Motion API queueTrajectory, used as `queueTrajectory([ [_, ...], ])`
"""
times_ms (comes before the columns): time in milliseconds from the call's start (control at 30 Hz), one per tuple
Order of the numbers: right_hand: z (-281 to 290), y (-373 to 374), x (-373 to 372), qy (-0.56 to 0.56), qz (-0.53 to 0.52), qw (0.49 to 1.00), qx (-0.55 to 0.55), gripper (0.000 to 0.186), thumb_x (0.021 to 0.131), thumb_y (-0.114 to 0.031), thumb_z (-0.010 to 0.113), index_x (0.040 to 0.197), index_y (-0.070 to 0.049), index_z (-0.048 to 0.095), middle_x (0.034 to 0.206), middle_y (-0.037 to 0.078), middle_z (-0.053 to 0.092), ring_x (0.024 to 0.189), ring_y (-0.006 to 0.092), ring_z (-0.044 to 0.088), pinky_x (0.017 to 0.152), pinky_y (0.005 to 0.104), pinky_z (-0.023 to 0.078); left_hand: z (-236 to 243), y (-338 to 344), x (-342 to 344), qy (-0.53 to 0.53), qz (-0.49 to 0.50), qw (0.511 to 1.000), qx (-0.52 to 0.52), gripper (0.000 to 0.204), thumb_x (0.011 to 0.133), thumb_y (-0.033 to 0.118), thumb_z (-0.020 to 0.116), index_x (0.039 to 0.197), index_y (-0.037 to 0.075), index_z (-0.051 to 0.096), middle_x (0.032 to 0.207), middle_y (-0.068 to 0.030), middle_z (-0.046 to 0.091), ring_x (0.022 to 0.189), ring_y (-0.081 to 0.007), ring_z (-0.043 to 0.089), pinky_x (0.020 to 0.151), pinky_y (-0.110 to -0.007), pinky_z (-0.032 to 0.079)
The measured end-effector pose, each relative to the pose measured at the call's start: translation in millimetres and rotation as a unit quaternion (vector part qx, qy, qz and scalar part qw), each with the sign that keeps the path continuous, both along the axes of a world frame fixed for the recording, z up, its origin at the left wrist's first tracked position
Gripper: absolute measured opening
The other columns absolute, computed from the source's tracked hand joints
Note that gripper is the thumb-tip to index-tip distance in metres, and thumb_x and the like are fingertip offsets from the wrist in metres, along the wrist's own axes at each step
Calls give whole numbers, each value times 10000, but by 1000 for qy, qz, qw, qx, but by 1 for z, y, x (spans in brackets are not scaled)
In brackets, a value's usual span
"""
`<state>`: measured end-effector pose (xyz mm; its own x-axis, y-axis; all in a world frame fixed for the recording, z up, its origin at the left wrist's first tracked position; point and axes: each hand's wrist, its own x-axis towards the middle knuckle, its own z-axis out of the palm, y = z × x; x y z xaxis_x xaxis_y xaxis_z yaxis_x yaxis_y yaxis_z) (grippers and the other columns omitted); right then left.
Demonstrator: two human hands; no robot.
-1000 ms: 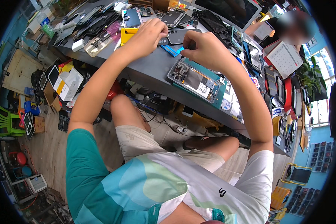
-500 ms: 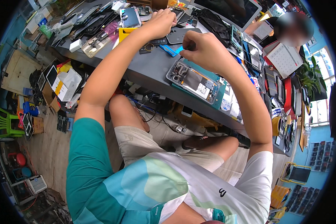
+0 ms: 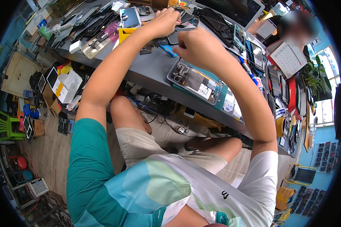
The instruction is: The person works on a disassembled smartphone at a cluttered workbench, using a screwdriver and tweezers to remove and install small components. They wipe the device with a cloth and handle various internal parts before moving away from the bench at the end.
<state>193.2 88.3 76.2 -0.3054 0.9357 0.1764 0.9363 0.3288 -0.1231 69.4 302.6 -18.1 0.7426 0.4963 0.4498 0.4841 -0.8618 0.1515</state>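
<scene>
My left hand (image 3: pixel 166 22) reaches to the far side of the grey desk, fingers bent down among phone parts. Its fingertips are hidden, so what they grip cannot be made out. My right hand (image 3: pixel 199 46) hovers over the desk with fingers curled in and thumb pressed near them; anything inside is hidden. Below it, an opened phone (image 3: pixel 196 82), its inner boards and battery showing, lies on a green mat (image 3: pixel 224 90). A slim blue tool (image 3: pixel 168 50) lies partly behind my right hand. Beside it sit a dark flat part (image 3: pixel 158 43) and a dark phone back cover (image 3: pixel 173 38).
Phone parts and screens (image 3: pixel 88 22) crowd the far left of the desk (image 3: pixel 140 67). A monitor (image 3: pixel 231 9) stands at the back. Pens (image 3: pixel 247 68), a calendar (image 3: pixel 288 58) and stacked phones line the right. Another person is at the far right. Boxes (image 3: pixel 67 87) stand left of the desk.
My right hand has moved slightly up and left, its back turning more toward me, and now covers more of the blue tool and back cover. My left hand stays nearly where it was.
</scene>
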Motion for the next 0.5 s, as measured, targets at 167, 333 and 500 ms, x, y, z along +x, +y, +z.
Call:
queueTrajectory([
  [167, 6, -2, 1, 23, 40, 999, 3, 237, 961, -207, 857, 1012, 13, 786, 885, 209, 805, 851, 386, 798, 818, 474, 629, 5, 0, 9, 8, -3, 1000, -13, 159, 1122, 212, 684, 1211, 101, 753, 1314, -176, 686, 1327, -392, 616, 1136, -554, 459],
  [333, 6, -2, 6, 18, -4, 999, -43, 264, 927, -180, 892, 1060, 20, 783, 995, 221, 822, 958, 385, 805, 884, 466, 623, -7, -10, 13, 13, -49, 999, -5, 185, 1091, 253, 726, 1214, 119, 759, 1321, -166, 687, 1336, -383, 605, 1130, -540, 458],
  [500, -1, -1, 9, 76, 95, 992, 29, 311, 900, -136, 902, 1132, 16, 761, 987, 207, 811, 959, 390, 796, 894, 468, 617, -12, -7, 10, -7, -98, 995, 16, 375, 937, 281, 820, 1270, 136, 727, 1322, -128, 681, 1312, -370, 612, 1127, -501, 466],
])
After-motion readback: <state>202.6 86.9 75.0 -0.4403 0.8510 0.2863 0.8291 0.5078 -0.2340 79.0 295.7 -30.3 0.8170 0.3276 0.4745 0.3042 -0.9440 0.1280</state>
